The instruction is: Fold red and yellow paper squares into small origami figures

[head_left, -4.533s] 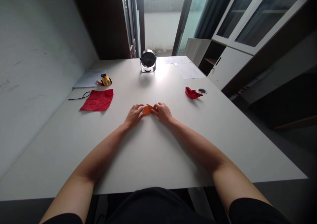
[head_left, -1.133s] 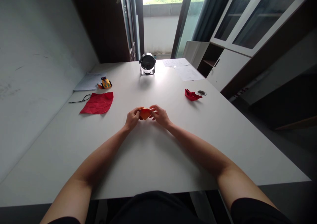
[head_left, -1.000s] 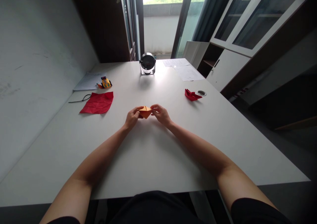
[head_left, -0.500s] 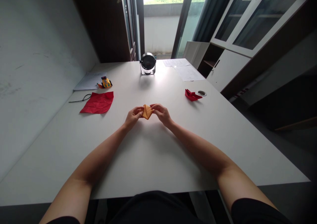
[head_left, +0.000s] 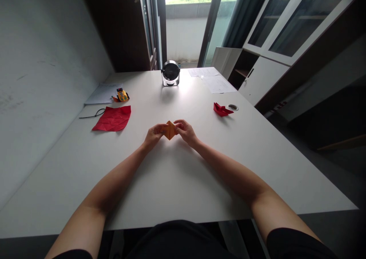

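A small folded orange paper (head_left: pixel 170 130) is held just above the middle of the white table (head_left: pixel 177 182), pressed into a narrow diamond shape. My left hand (head_left: pixel 153 135) pinches its left side with closed fingers. My right hand (head_left: pixel 185 131) pinches its right side the same way. Both forearms reach in from the near edge.
A crumpled red paper sheet (head_left: pixel 112 118) lies at the left beside a black cable tie (head_left: pixel 92 114), a small yellow toy (head_left: pixel 122 95) and printed sheets (head_left: pixel 102 93). A folded red paper boat (head_left: pixel 222 109) sits at the right. A small desk fan (head_left: pixel 170 73) stands at the back.
The orange paper was lifted off the table, opened into a wide pocket, then squeezed between both hands into a narrow upright diamond. The hands have drawn closer together.
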### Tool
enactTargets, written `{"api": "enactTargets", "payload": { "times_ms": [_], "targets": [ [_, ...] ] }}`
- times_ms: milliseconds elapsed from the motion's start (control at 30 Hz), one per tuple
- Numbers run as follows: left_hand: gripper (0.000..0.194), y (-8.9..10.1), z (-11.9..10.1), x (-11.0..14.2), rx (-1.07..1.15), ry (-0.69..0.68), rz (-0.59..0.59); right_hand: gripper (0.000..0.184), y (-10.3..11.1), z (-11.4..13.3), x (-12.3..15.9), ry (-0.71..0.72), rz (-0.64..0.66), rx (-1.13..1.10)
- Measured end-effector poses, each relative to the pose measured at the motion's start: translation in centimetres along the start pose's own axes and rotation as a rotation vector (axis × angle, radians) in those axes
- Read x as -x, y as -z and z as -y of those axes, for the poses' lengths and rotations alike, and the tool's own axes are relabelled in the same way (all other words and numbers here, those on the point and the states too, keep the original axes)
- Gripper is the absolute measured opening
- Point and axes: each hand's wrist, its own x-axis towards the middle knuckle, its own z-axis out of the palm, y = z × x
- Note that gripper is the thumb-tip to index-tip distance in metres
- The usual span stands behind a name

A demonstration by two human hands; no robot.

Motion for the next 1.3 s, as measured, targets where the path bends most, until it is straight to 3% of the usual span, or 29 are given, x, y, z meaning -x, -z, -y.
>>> {"api": "enactTargets", "payload": {
  "times_ms": [233,467,633,833,967,1300],
  "targets": [
    [0.040,0.2,-0.1,0.1,-0.044,0.014,-0.006,0.030,0.0,-0.4,0.0,0.038,0.030,0.134],
    [0.033,0.4,0.2,0.1,-0.100,0.027,-0.048,0.027,-0.1,-0.2,0.4,0.040,0.160,0.239],
    [0.030,0.5,0.6,0.0,-0.099,0.034,-0.085,0.023,-0.1,-0.4,0.4,0.014,0.137,0.280],
    [0.034,0.7,0.9,-0.3,-0.041,0.056,-0.150,0.024,0.0,-0.6,0.3,-0.024,0.103,0.165],
    [0.040,0.9,1.1,-0.5,0.019,0.074,-0.182,0.026,0.1,-0.5,0.3,0.019,0.116,0.201],
    [0.059,0.7,0.6,-0.3,0.071,0.140,-0.093,0.018,0.2,0.2,0.5,0.099,0.199,0.236]
  ]
}}
